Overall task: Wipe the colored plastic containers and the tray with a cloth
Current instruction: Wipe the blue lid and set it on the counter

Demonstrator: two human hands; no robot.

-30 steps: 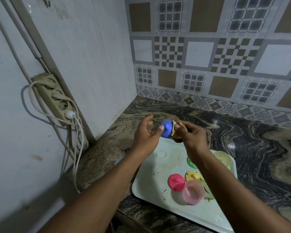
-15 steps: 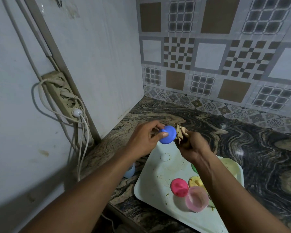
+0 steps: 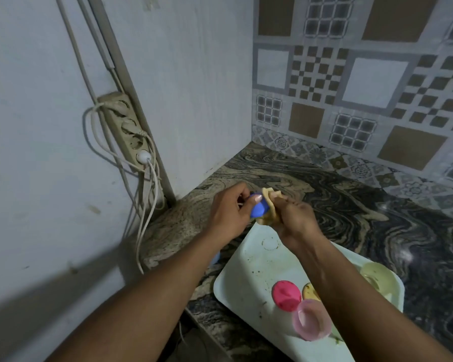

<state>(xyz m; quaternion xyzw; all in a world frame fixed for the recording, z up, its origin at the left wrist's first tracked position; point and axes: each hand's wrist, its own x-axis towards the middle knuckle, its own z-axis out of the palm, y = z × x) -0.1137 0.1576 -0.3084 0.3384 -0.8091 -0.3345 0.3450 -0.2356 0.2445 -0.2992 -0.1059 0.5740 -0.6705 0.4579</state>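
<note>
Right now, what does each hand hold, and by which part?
The left hand grips the blue container at its edge, thumb on top. The right hand holds the bunched cloth against it.

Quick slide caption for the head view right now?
Left hand holds a blue container, right hand presses a cloth to it; a translucent pink container sits on the tray.

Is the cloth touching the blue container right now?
Touching. The head view shows the cloth, bunched in the right hand, pressed against the blue container that the left hand grips, with no gap between them.
</note>
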